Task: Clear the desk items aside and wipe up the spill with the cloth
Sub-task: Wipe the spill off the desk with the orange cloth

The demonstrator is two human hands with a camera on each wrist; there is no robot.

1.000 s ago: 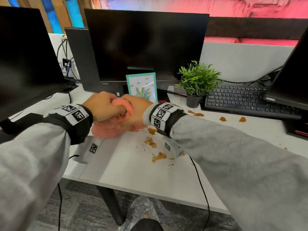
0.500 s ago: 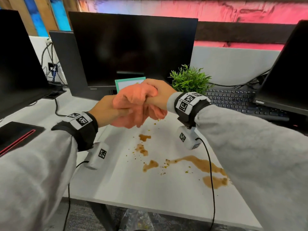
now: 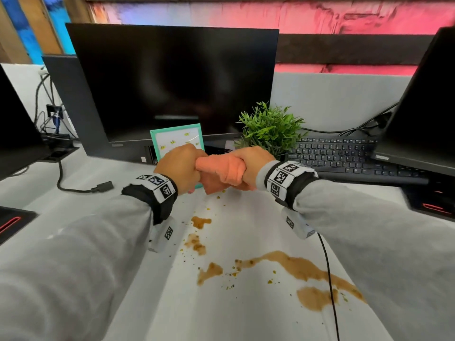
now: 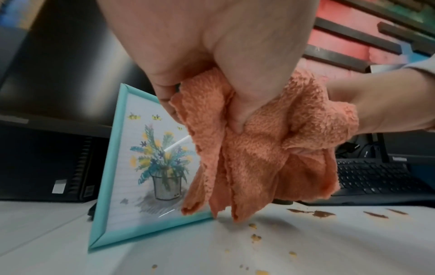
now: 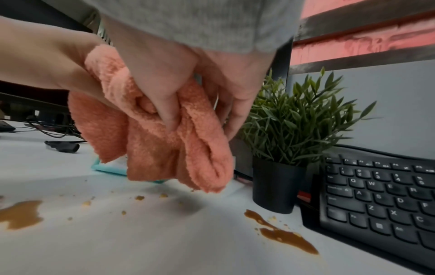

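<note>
Both hands grip one bunched orange cloth above the white desk. My left hand holds its left end, my right hand its right end. The left wrist view shows the cloth hanging in folds from my curled fingers, clear of the desk. In the right wrist view my fingers pinch the cloth. A brown spill with crumbs lies on the desk below my forearms. More brown patches sit by the plant pot.
A teal picture frame stands just behind the cloth. A potted plant, a black keyboard and monitors line the back. A loose black cable plug lies at the left.
Both hands have shifted with the cloth from clasped close together to side by side, level, with the cloth stretched between them. The view has tilted, showing more of the spill.
</note>
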